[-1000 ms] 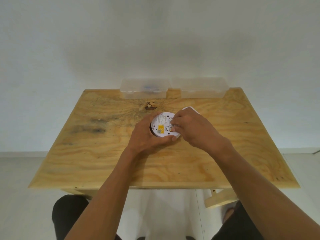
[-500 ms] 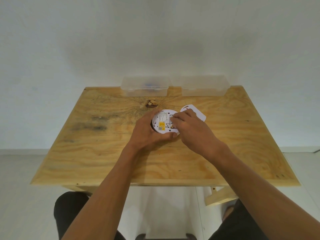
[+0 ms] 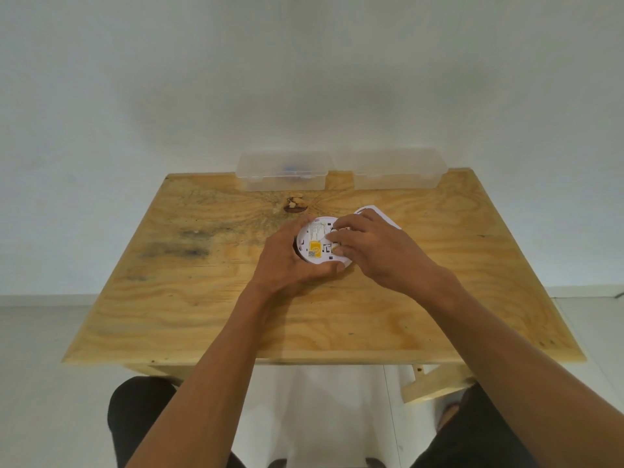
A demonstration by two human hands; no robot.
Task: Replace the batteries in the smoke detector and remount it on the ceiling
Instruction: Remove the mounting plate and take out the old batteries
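A round white smoke detector [image 3: 315, 243] lies back side up on the wooden table [image 3: 202, 298], showing a yellow label. My left hand [image 3: 290, 265] wraps around its left and near rim and holds it. My right hand [image 3: 374, 251] lies over the detector's right half, fingertips curled down into the open back; what they touch is hidden. A flat white plate [image 3: 374, 211] lies just behind my right hand, mostly covered by it.
Two clear plastic boxes stand at the table's far edge against the white wall: the left box [image 3: 283, 170] holds something blue, the right box [image 3: 398, 168] looks empty. A dark knot [image 3: 295, 205] marks the wood behind the detector. My knees show below the near edge.
My right hand's fingertips have shifted a little over the detector's back, and more of the white plate behind it shows. My left hand keeps its hold.
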